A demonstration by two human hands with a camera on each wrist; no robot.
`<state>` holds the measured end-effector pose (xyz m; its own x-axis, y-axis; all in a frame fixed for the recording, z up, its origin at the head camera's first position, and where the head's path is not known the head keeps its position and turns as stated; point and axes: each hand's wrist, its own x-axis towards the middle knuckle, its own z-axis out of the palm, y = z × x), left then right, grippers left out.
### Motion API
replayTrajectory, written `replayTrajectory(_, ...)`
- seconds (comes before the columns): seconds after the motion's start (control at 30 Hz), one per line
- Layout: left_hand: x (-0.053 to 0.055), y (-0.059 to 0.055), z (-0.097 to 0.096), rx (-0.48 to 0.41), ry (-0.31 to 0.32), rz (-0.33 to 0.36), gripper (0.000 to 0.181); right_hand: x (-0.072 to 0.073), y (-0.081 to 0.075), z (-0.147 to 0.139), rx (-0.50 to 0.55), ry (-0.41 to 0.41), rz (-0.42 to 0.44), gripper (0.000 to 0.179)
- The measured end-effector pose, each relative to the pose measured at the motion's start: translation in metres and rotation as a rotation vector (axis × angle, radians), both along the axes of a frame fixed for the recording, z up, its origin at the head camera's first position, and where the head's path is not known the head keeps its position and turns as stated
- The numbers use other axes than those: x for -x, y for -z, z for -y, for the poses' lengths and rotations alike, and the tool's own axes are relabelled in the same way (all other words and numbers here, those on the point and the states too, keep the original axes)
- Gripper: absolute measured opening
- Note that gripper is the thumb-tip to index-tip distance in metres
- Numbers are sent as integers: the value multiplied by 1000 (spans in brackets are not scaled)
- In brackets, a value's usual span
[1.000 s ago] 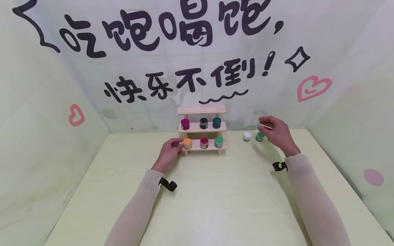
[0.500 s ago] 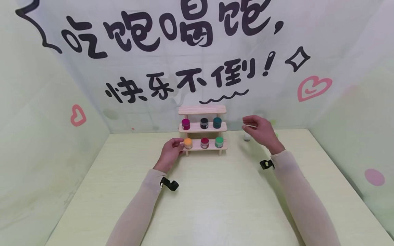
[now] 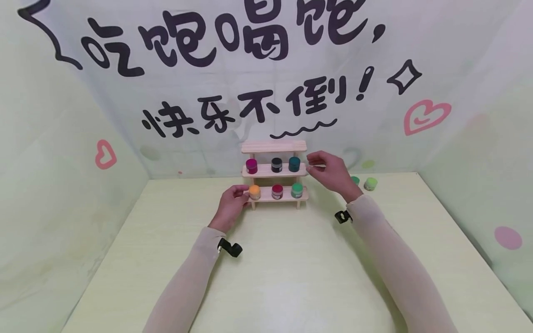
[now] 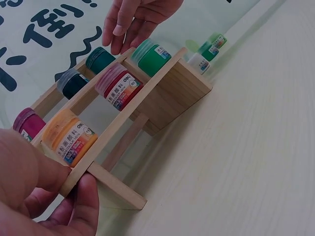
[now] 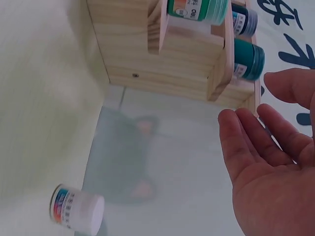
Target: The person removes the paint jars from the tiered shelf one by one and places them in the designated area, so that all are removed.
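Observation:
A three-tier wooden stand [image 3: 273, 147] carries small paint jars on its two lower shelves. My left hand [image 3: 229, 206] pinches the left end of the bottom shelf, thumb on top and fingers below, beside an orange jar [image 4: 70, 139]. A red jar [image 3: 277, 192] and a green jar [image 3: 297, 190] share that shelf. On the middle shelf stand a magenta jar [image 3: 251, 166], a dark jar [image 3: 276, 165] and a teal jar [image 3: 294, 164]. My right hand [image 3: 331, 171] hovers at that shelf's right end, fingers extended and apart from the thumb, with nothing held, near the teal jar [image 5: 248, 60].
On the table right of the stand are a white jar [image 5: 76, 209], hidden behind my right hand in the head view, a green jar [image 3: 355, 180] and a light-green jar [image 3: 370, 184]. A printed cloth wall [image 3: 187, 157] rises close behind the stand.
My right hand has moved left, from above the loose jars on the right to the stand's right side. The left hand keeps its hold on the shelf; the jars stay in place.

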<state>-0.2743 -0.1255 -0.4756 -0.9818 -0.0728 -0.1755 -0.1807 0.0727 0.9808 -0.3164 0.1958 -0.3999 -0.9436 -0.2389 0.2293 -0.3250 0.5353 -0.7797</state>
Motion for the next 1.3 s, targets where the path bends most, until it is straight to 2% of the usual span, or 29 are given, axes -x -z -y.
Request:
replayTrajectory(0.37,1,0,1,-7,5,-9,25,8,-5,29,35,-24,18,42)
replayTrajectory(0.6,2,-2,1,-8,14,-22,25,8,-1,35,27,23,24,47)
replayTrajectory(0.73,2,-2,1,-6,9,-24,25,8,0,37,15,39,37,49)
replayTrajectory(1.13,0,-1,1,3,9,-27,23,2,-5,34,8,31,98,40)
replayTrajectory(1.3,1,-1,1,13,12,-28,23,-3,-3,31,26,12,81,38)
